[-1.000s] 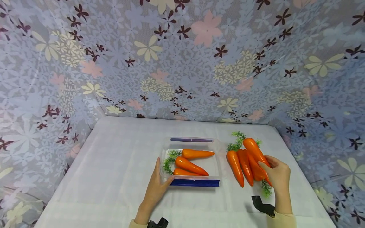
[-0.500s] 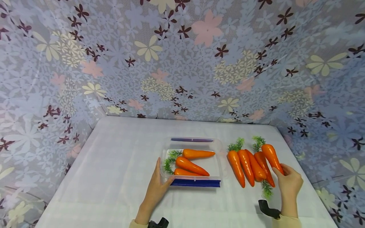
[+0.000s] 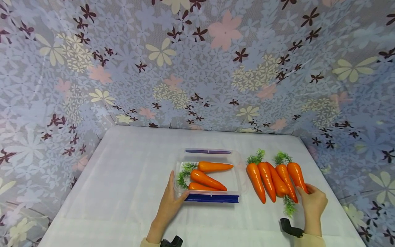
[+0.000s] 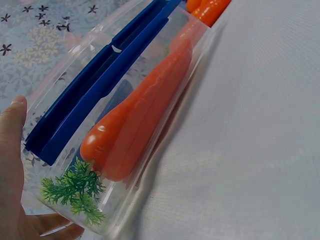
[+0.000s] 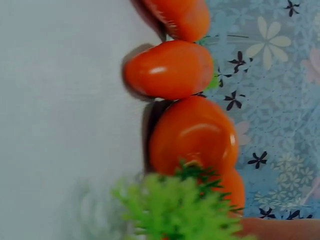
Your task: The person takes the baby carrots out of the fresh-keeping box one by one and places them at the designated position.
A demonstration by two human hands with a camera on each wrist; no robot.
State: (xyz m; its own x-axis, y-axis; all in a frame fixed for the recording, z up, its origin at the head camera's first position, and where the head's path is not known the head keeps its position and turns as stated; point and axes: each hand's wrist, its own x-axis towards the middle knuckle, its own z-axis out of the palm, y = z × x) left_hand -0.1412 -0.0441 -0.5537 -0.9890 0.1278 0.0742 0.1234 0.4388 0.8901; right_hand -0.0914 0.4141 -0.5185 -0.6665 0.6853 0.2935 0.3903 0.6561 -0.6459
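Observation:
A clear plastic food container [image 3: 232, 178] with blue clips stands on the table, and three toy carrots [image 3: 207, 177] with green tops lie inside. My left hand [image 3: 169, 200] holds its near left corner, thumb at the front and fingers along the left side. In the left wrist view, one carrot [image 4: 137, 117] shows through the container's wall. On the right, my right hand [image 3: 314, 200] pinches the tip of the rightmost carrot [image 3: 297, 175], which lies beside a row of several carrots [image 3: 267, 178]. Only part of that hand shows in the right wrist view, behind a blurred green top [image 5: 175, 207].
One carrot in the row points the other way, its green top [image 3: 289, 206] toward me. A white cloth [image 3: 123, 178] covers the table. Flowered fabric [image 3: 197, 68] hangs behind and at both sides.
My right hand has moved right, carrying a carrot off the top of the row, then lowered it at the row's right end. The left hand and container have stayed put.

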